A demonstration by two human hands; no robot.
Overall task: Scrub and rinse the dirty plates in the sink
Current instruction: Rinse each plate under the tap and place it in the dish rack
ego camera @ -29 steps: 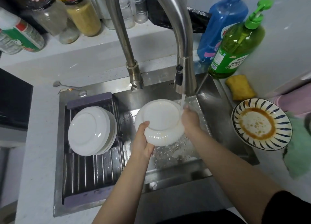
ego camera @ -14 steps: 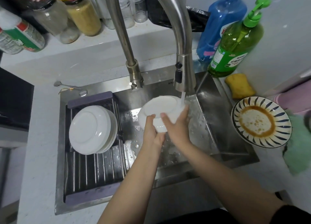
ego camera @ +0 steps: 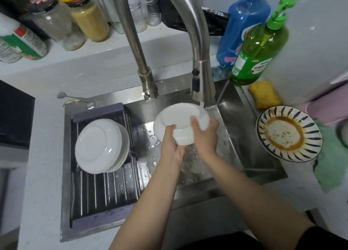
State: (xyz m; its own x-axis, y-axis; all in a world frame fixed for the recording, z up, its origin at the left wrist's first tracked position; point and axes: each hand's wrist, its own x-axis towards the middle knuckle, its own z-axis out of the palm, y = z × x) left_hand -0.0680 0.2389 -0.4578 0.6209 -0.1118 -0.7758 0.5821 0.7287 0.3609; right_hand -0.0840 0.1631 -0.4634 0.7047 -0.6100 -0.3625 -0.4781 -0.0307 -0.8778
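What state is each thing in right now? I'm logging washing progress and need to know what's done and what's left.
white plate: tilted under the running water, held over the sink
left hand: grips the plate's lower edge
right hand: on the plate, under the stream
faucet: running
stacked white plates: clean-looking, on the rack
striped plate: dirty, brown sauce, on the counter
yellow sponge: unused, on the counter

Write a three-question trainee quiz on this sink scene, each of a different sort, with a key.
1. True or false: water from the tap is running onto the white plate.
2. Which hand grips the plate's lower edge? A) left hand B) right hand
3. Fill in: the striped plate, stained brown, sits to the ____ of the sink.

Key: 1 true; 2 A; 3 right.
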